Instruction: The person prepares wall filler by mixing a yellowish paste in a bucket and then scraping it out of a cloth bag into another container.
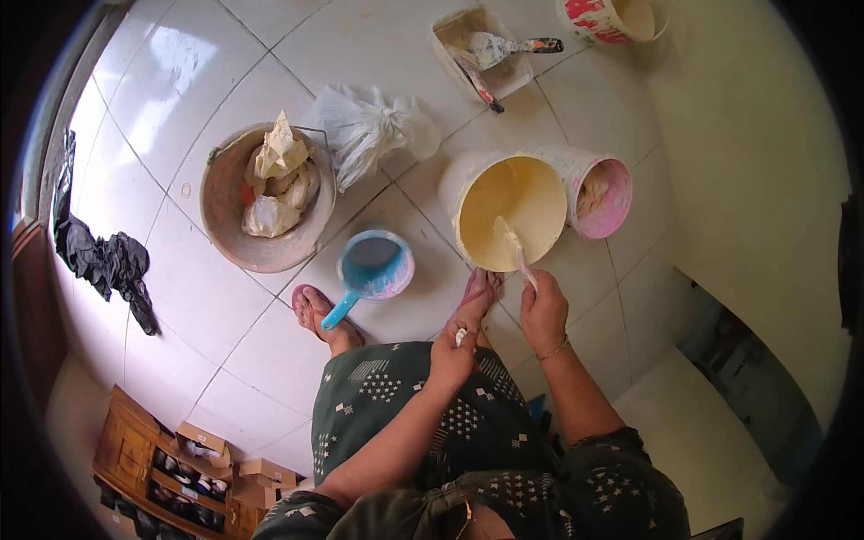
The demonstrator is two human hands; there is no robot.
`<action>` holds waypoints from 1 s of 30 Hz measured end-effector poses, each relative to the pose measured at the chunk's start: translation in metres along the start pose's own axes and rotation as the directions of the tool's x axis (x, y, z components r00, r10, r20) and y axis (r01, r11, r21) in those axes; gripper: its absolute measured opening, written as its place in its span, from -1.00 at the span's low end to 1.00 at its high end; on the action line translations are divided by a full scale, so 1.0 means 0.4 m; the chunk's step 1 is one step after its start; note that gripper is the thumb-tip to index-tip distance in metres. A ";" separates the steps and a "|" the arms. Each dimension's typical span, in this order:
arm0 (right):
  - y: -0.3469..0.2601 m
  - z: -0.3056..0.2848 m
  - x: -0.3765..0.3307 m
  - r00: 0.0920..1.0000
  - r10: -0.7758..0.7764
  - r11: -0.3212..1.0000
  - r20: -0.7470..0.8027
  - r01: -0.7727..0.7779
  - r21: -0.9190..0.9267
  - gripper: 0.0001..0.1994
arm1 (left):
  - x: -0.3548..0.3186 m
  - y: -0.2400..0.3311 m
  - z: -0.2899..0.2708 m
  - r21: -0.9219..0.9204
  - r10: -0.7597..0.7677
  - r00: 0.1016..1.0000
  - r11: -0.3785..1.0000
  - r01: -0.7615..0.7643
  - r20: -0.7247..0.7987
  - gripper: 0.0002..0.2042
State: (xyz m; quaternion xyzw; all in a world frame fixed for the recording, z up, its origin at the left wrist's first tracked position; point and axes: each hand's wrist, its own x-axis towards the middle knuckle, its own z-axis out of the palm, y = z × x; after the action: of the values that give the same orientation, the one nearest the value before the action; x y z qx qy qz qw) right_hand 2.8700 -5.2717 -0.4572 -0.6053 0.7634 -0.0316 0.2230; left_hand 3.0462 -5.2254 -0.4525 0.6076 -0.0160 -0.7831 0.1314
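Note:
My right hand [545, 313] is closed round the end of a pale, paint-smeared stick [511, 241]. The stick's other end reaches into a large tilted bucket [481, 202] coated inside with cream paint or paste. My left hand [454, 357] is held over my lap, its fingers closed on a small white lump [461, 337] whose kind I cannot make out. On the floor between my feet stands a blue-handled dipper [378, 264] with pink and white smears. Against the large bucket's right side leans a smaller pink bucket [605, 200] with some beige material inside.
A wide bucket [216, 216] with crumpled cream wrapping stands at left, next to a knotted white plastic bag [373, 130]. Farther back are a tray [450, 36] with scrapers and a red-and-white pail [601, 20]. A black plastic bag [103, 261] lies far left; a wooden shoe cabinet [135, 441] stands near left.

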 end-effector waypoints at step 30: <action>0.045 -0.135 -0.017 0.949 -0.174 0.884 0.264 0.269 -0.382 -0.58 | 0.245 0.060 0.077 -0.222 0.306 0.947 0.921 -0.319 -0.094 -0.76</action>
State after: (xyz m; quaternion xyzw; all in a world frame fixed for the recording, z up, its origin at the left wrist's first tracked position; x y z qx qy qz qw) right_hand 2.8342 -5.2727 -0.4125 -0.7220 0.6484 0.1726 0.1688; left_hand 2.9991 -5.2749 -0.5328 0.5996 -0.0166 -0.7308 0.3259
